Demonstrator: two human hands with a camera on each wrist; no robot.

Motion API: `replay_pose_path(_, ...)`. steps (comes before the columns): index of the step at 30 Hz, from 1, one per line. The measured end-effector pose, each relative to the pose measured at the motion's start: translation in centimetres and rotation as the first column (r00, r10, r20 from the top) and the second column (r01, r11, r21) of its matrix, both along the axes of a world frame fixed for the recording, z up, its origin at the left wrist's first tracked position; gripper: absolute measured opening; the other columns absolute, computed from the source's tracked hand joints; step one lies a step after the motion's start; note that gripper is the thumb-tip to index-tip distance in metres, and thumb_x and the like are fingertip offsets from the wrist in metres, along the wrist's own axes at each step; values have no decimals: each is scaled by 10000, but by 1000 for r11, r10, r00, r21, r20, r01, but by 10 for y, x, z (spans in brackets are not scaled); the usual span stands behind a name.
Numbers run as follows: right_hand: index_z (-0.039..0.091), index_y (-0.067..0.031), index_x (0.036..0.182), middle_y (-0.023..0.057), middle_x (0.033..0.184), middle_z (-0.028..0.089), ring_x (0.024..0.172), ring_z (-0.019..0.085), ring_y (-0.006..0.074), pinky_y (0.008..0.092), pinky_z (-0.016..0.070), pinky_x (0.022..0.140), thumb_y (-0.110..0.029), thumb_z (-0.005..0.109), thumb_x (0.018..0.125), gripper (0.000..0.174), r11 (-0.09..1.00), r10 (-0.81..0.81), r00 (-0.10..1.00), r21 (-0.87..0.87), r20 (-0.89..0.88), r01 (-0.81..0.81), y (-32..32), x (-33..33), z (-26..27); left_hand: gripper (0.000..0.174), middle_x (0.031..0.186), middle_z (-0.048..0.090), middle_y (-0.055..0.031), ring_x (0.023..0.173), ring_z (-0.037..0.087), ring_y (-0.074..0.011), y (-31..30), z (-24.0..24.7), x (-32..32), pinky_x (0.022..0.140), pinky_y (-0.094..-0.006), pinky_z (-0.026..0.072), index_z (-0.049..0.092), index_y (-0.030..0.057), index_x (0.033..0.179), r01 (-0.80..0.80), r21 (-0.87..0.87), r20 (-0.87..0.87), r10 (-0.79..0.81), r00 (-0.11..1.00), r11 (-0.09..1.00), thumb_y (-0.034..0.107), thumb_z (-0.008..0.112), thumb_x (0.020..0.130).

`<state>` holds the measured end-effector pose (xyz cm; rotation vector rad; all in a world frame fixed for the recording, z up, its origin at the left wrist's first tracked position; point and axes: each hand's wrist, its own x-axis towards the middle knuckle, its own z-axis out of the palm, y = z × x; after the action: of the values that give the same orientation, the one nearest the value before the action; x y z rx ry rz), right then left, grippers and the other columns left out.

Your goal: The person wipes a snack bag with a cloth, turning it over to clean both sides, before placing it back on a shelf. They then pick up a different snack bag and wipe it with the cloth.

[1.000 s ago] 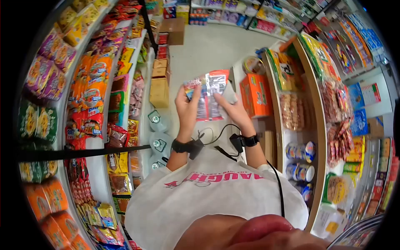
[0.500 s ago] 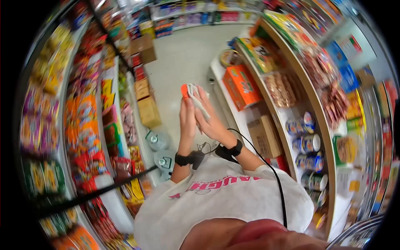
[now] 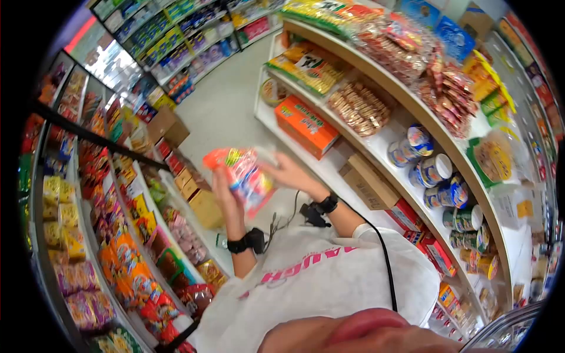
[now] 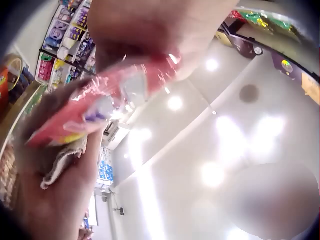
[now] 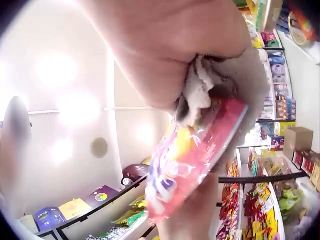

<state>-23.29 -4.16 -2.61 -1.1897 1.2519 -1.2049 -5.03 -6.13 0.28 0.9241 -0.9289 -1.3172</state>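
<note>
**A:** Shop aisle all round you: orange snack bags (image 3: 120, 267) racked on your left, a curved shelf (image 3: 338, 162) with tubs (image 3: 432, 170) and an orange carton (image 3: 306, 126) on your right, pale floor (image 3: 223, 112) running ahead. Where do you have the red snack packet (image 3: 247, 173)?

**B:** You have it up in the air in front of your chest, between the two sides of the aisle and touching neither. It is tilted, with its top edge leaning toward the left racks.

**A:** And your two grips?

**B:** Your left grip (image 3: 222, 191) is clamped on the packet, fingers curled round its near edge from below. Your right grip (image 3: 288, 173) comes in from the other side. The right wrist view shows a pale cloth (image 5: 200, 90) bunched under its fingers and pressed against the wrapper. So that grip is closed on the cloth, not on the packet itself.

**A:** Which step does that put you at?

**B:** My reading is that you are wiping the packet down, part-way through a pass. Cloth and wrapper are touching, with the packet sandwiched between your two grips.

**A:** What does your next move call for?

**B:** I'd judge it calls for a steady left hold while the cloth travels along the wrapper. Keep the pressure light, since the film looks slippery and the contents could crush. How clean the far face is, you can't tell: it is hidden and the views are blurred.
</note>
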Motion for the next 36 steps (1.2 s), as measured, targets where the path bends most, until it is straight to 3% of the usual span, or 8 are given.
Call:
replay_pose_path(3,605,4,1223,127,1032,682,884,627,161,317,510,780,-287,643,971,386,888,-266,964,-385,22,253,-25,-26,15,442,1138,644,-75,993,603,-112,-23,13,-32,837,-267,488,521,-16,1308,202,-62,210,-186,960,977,190,677,948)
replay_pose_path(5,606,10,1189,100,1002,676,878,619,144,304,502,780,-234,635,978,323,885,-378,915,-344,-138,314,-45,-57,5,403,1103,661,-63,937,611,-90,-37,20,-60,785,-241,484,541,-22,1275,218,-42,182,-207,961,975,187,669,955)
replay_pose_path(8,613,15,1165,72,1024,676,891,615,120,290,495,794,-246,657,967,331,828,-413,905,-372,100,419,-50,-85,29,372,1064,680,-45,890,621,-69,-65,22,-94,741,-226,481,552,-33,1266,277,-78,254,-249,935,958,192,635,982)
replay_pose_path(12,622,19,1145,54,1049,678,932,605,107,266,476,827,-210,716,916,337,859,-446,725,24,526,511,-53,-133,39,343,1096,678,-62,927,619,-76,-88,28,-130,785,-235,492,561,-42,1257,494,-10,380,-453,806,870,168,616,992)
replay_pose_path(15,622,17,1149,49,1054,680,945,610,115,260,475,846,-188,715,913,326,851,-461,827,-104,322,515,-63,-171,23,315,1115,671,-75,968,617,-83,-103,25,-153,821,-233,498,561,-54,1247,668,68,352,-645,679,741,141,595,1001)
replay_pose_path(19,616,18,1188,43,1037,682,922,613,118,256,480,828,-137,712,910,333,666,-609,664,-175,433,725,-65,-180,23,324,1110,671,-73,952,619,-82,-126,22,-180,823,-238,504,562,-50,1251,731,72,330,-708,625,679,157,594,1004)
replay_pose_path(29,600,10,1254,40,1116,658,990,587,84,264,487,853,-312,689,941,458,798,-592,797,-54,117,600,-99,-158,19,349,1076,681,-69,971,654,-108,-227,13,-202,823,-266,528,549,-24,1260,710,36,-2,-710,704,704,216,579,1009)
replay_pose_path(36,664,-49,1151,-32,885,649,831,576,43,227,468,710,-324,689,938,349,735,-678,730,-69,-80,675,-134,-135,50,297,1106,659,-62,936,643,-122,-294,5,-171,828,-317,511,574,-4,1199,905,152,-105,-904,414,397,182,630,975)
